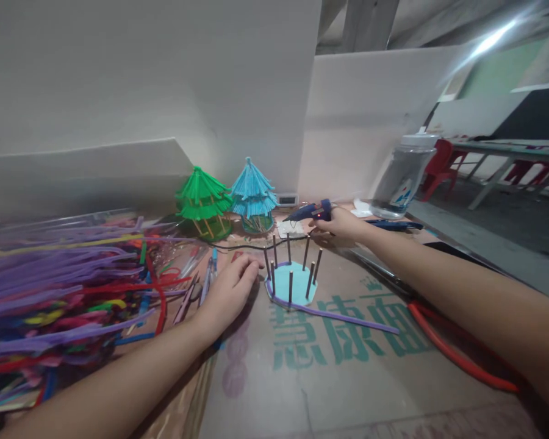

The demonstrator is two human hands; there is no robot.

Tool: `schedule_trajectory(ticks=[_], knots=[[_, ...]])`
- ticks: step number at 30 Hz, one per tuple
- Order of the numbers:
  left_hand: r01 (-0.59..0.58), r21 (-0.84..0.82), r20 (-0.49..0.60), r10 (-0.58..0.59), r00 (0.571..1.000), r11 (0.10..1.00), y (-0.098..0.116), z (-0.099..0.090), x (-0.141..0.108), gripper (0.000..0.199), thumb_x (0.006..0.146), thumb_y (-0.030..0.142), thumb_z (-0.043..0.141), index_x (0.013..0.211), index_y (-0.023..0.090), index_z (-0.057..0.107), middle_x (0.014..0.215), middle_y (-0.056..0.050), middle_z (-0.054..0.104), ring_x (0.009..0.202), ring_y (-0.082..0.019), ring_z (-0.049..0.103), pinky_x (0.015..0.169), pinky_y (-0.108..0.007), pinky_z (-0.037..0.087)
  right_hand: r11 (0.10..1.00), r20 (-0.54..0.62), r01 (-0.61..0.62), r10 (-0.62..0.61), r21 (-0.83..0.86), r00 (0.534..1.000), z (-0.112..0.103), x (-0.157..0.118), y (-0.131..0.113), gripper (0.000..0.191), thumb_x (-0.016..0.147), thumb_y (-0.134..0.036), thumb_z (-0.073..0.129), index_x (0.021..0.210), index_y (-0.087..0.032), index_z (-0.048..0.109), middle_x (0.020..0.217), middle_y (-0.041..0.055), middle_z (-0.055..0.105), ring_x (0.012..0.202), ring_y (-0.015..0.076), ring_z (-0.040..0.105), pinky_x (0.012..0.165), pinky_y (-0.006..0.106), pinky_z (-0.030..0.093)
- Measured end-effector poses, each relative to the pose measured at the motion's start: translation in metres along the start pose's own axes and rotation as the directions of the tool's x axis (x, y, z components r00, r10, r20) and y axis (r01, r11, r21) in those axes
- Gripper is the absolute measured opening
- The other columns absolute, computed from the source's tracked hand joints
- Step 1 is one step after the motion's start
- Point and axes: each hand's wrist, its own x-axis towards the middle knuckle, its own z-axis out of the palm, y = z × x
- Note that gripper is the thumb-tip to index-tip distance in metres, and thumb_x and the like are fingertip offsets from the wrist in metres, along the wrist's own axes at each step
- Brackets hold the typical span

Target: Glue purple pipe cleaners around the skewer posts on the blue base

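My right hand (345, 225) is closed around a dark blue glue gun (312, 211), whose nozzle points left over a small white pad (290, 229). A light blue disc (295, 281) lies on the cardboard, with several thin brown sticks standing upright around its rim. A purple pipe cleaner (343, 316) runs along the disc's left and front edge, its loose end stretching right. Just left of the disc, my left hand (233, 281) rests on the cardboard with loosely bent fingers and holds nothing visible. Its fingertips lie close to the sticks; contact is unclear.
A green tiered model hut (204, 204) and a blue one (253, 195) stand behind. Many pipe cleaners (73, 274) heap at left, beside scissors (187, 299) and pens. Red pipe cleaners (462, 353) lie under my right forearm. A clear bottle (400, 180) stands back right.
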Motion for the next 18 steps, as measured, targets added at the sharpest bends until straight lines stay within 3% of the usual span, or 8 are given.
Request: schedule_trajectory(ticks=[6,9,12,15,18], knots=[[-0.009,-0.02,-0.049,0.008,0.999,1.0,0.001,-0.001,0.0,0.032,0.097,0.044,0.042,0.085,0.02,0.061,0.081,-0.002,0.061,0.081,-0.021,0.056,0.074,-0.031,0.04,0.96,0.035,0.083,-0.096,0.266,0.995,-0.026,-0.03,-0.021,0.025,0.091,-0.032,0.06,0.105,-0.016,0.073,0.108,0.0122,0.078,0.088,0.0199,0.076,0.078,0.029,0.059],[-0.031,-0.088,-0.173,0.015,0.985,0.996,0.014,-0.012,0.001,0.033,0.095,0.044,0.047,0.082,0.02,0.063,0.078,-0.001,0.062,0.077,-0.02,0.057,0.072,-0.029,0.041,0.925,-0.017,0.128,-0.13,0.357,0.991,-0.04,-0.051,-0.036,0.027,0.091,-0.037,0.061,0.103,-0.015,0.072,0.094,0.0123,0.079,0.083,0.02,0.075,0.076,0.029,0.058],[-0.08,-0.224,-0.294,0.011,0.956,0.971,0.044,-0.026,0.003,0.034,0.093,0.048,0.053,0.079,0.02,0.066,0.074,-0.001,0.062,0.076,-0.018,0.058,0.071,-0.028,0.044,0.877,-0.058,0.193,-0.187,0.44,0.981,-0.049,-0.072,-0.048,0.026,0.084,-0.04,0.068,0.09,-0.015,0.073,0.083,0.0105,0.078,0.075,0.0197,0.073,0.07,0.029,0.056],[-0.133,-0.3,-0.249,0.057,0.967,0.945,0.084,-0.033,0.005,0.029,0.089,0.047,0.063,0.093,0.02,0.074,0.088,-0.004,0.073,0.087,-0.02,0.065,0.077,-0.028,0.048,0.842,-0.097,0.266,-0.251,0.47,0.963,-0.055,-0.094,-0.059,0.024,0.082,-0.041,0.068,0.085,-0.017,0.07,0.089,0.0088,0.078,0.073,0.0181,0.072,0.069,0.03,0.055],[-0.117,-0.374,-0.149,0.065,0.987,0.92,0.118,-0.027,0.008,0.032,0.084,0.047,0.072,0.104,0.022,0.077,0.098,-0.006,0.077,0.093,-0.02,0.068,0.083,-0.03,0.05,0.831,-0.132,0.293,-0.262,0.473,0.956,-0.059,-0.113,-0.069,0.023,0.084,-0.041,0.066,0.087,-0.018,0.07,0.084,0.007,0.077,0.076,0.0191,0.073,0.074,0.032,0.057]])
